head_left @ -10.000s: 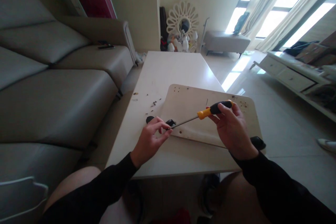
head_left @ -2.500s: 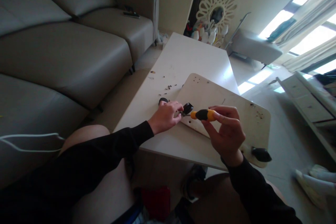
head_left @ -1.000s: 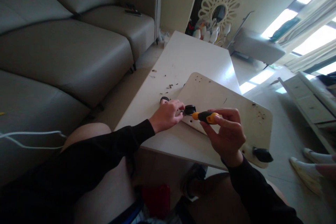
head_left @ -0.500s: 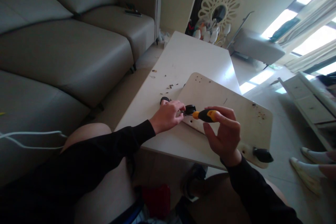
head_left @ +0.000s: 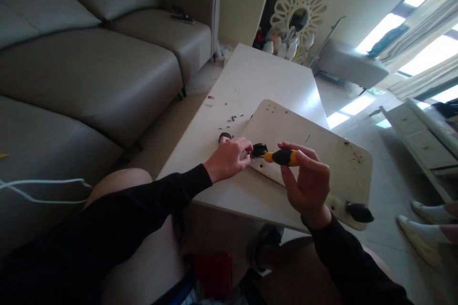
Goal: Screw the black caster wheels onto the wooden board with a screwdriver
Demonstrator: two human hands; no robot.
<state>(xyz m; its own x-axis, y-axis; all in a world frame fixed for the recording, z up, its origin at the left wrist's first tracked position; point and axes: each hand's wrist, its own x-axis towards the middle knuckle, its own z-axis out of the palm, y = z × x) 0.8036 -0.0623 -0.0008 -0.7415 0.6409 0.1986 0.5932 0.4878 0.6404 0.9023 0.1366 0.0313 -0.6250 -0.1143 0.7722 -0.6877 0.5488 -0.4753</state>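
My right hand (head_left: 308, 178) holds a yellow-and-black screwdriver (head_left: 284, 157) level by its handle, with the shaft pointing left. Its tip reaches in beside a black wheel (head_left: 260, 149) at the near left edge of a pale, rounded board (head_left: 311, 169). My left hand (head_left: 231, 158) has its fingers curled around a small part next to the screwdriver tip; most of that part is hidden. Another black wheel (head_left: 224, 137) shows beyond my left knuckles. Whether the two wheels belong to one piece I cannot tell.
The board lies askew on a white table (head_left: 265, 74). Small screws (head_left: 233, 118) are scattered left of it, and more bits (head_left: 356, 157) lie on its right end. A black object (head_left: 359, 212) sits at its near right corner. A grey sofa (head_left: 107, 71) stands left; another person's feet (head_left: 422, 233) show right.
My right hand and the screwdriver handle have shifted slightly right, and the fingers sit a little differently on the handle. My left hand stays in place.
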